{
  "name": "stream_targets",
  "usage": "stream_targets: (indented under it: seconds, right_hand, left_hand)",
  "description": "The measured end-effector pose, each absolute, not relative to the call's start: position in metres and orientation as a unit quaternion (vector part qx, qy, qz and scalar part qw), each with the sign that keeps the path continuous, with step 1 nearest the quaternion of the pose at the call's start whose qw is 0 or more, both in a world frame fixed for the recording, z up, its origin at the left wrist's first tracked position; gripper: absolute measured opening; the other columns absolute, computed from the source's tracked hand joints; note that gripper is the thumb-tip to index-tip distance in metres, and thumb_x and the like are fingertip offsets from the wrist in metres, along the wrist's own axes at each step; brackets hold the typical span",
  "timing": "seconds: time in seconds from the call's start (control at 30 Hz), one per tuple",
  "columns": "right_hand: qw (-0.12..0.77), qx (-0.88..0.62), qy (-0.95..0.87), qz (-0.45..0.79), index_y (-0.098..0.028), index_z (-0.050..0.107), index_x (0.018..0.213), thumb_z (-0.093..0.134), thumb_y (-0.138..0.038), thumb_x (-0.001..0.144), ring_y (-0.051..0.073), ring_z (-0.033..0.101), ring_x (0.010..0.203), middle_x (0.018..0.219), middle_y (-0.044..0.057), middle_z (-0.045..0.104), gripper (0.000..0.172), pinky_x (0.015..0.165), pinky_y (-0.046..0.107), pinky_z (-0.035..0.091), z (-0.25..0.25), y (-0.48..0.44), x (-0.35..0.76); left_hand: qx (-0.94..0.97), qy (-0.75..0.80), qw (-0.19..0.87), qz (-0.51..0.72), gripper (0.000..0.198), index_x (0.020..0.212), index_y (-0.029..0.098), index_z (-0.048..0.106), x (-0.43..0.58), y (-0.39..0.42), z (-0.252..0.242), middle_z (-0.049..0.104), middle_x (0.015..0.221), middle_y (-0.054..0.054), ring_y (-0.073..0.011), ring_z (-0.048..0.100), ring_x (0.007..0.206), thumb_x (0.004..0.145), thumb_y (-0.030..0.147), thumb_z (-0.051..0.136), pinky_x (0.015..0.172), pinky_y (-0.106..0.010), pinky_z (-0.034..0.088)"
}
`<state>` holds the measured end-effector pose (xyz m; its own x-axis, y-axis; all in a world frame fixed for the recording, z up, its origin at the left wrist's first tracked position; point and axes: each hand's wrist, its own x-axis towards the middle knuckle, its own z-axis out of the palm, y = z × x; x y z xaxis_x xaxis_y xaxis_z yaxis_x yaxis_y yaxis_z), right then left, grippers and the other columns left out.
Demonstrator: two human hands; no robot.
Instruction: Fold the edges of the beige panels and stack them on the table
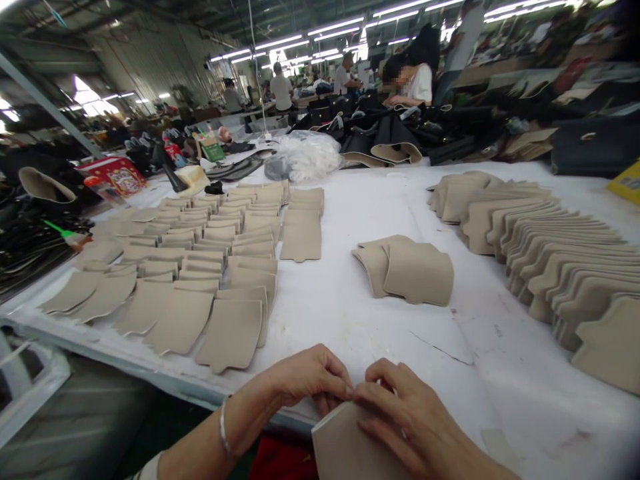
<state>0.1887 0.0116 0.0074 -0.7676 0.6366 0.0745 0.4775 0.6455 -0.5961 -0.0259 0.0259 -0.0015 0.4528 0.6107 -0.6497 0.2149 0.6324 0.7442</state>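
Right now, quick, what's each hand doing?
Left hand: closed, pinching the top edge of the beige piece.
Right hand: closed, pinching that same edge, fingers lying across the piece.

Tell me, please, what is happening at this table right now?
A person is working a beige cut piece at the near edge of the white table, with the left hand and right hand pinching its top edge together. Rows of similar beige pieces lie spread out to the left, a small pile sits in the middle, and a long overlapping stack runs along the right. Other people work further back.
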Motion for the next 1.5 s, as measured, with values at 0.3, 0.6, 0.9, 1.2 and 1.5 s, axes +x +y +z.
stream_targets:
  seconds: [0.3,0.6,0.9,1.2,1.5]
  right_hand:
    - [0.152,-0.301,-0.922,0.190,-0.019,0.060,0.086,0.073,-0.002,0.072,0.024,0.055,0.074,0.084,0.003,0.060,0.025,0.066,0.036,0.041,-0.006,0.010,0.180]
    - [0.139,-0.262,-0.940,0.169,-0.021,0.057,0.077,0.074,-0.010,0.078,0.021,0.053,0.078,0.083,-0.001,0.061,0.020,0.067,0.036,0.033,-0.006,0.014,0.178]
    - [0.116,-0.239,-0.953,0.148,-0.021,0.054,0.079,0.076,-0.013,0.079,0.025,0.051,0.081,0.085,0.002,0.058,0.023,0.073,0.039,0.038,0.012,0.006,0.200]
    - [0.119,-0.267,-0.946,0.138,-0.021,0.051,0.081,0.068,-0.009,0.081,0.025,0.053,0.083,0.087,0.001,0.060,0.021,0.076,0.041,0.040,-0.017,0.008,0.193]
    - [0.177,-0.237,-0.881,0.369,-0.025,0.041,0.081,0.042,-0.006,0.086,0.020,0.057,0.084,0.088,0.001,0.060,0.020,0.081,0.035,0.046,0.078,0.013,0.197]
  left_hand:
    - [0.448,0.508,0.724,0.129,0.025,0.061,0.014,0.060,-0.018,0.016,-0.001,0.055,0.052,0.002,-0.0105,0.048,0.048,0.059,0.038,0.066,0.053,-0.025,0.044]
    - [0.678,0.531,0.499,0.094,0.010,0.055,0.016,0.056,-0.009,0.019,0.014,0.035,0.051,0.005,-0.0115,0.031,0.056,0.065,0.015,0.053,0.056,-0.027,0.022]
    - [0.723,0.431,0.536,0.064,0.012,0.068,0.015,0.062,-0.012,0.032,0.019,0.048,0.059,0.005,-0.0099,0.040,0.059,0.075,0.016,0.053,0.057,-0.020,0.029]
    - [0.675,0.503,0.535,0.068,0.014,0.063,0.013,0.065,-0.014,0.025,0.008,0.042,0.053,0.006,-0.0092,0.039,0.056,0.063,0.010,0.051,0.051,-0.020,0.027]
    - [0.667,0.405,0.624,0.040,0.008,0.063,0.015,0.061,-0.016,0.052,0.039,0.046,0.053,0.006,-0.0092,0.041,0.053,0.065,0.016,0.054,0.050,-0.020,0.030]
